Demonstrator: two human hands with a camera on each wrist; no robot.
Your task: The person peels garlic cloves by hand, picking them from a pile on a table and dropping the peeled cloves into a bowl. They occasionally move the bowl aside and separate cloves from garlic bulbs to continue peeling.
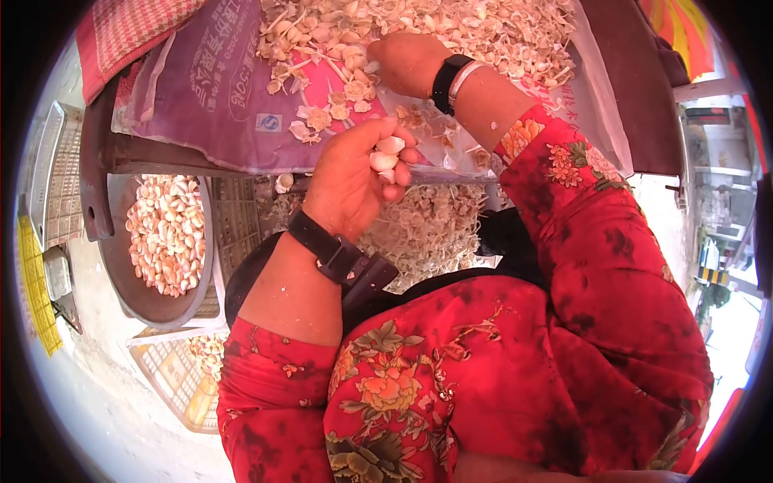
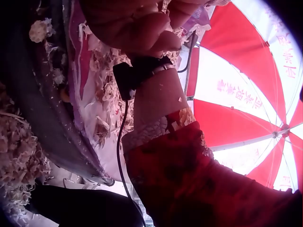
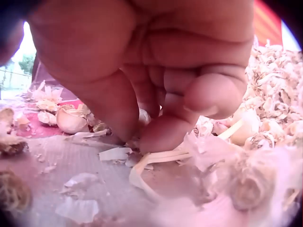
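Note:
In the head view my left hand [image 1: 342, 177] is palm up at the table's front edge, its curled fingers holding several peeled-looking garlic cloves [image 1: 384, 161]. My right hand [image 1: 409, 64] reaches down at the near side of a heap of garlic [image 1: 499, 36]. The right wrist view shows its thumb and fingers bent down close together, pinching a pale garlic piece [image 3: 143, 116] that they mostly hide. A garlic clove [image 3: 72, 121] lies beside them, with a dry stem [image 3: 163, 157] under the fingertips. The left wrist view shows the left hand's fingers dark overhead.
Purple sacking [image 1: 205, 88] covers the table, scattered with skins. To the left below stands a bowl [image 1: 113, 241] of loose cloves [image 1: 165, 233], near a plastic crate [image 1: 173, 374]. Skins and stems [image 1: 427, 225] fill the space under the table edge. A red-and-white umbrella [image 2: 236, 94] rises overhead.

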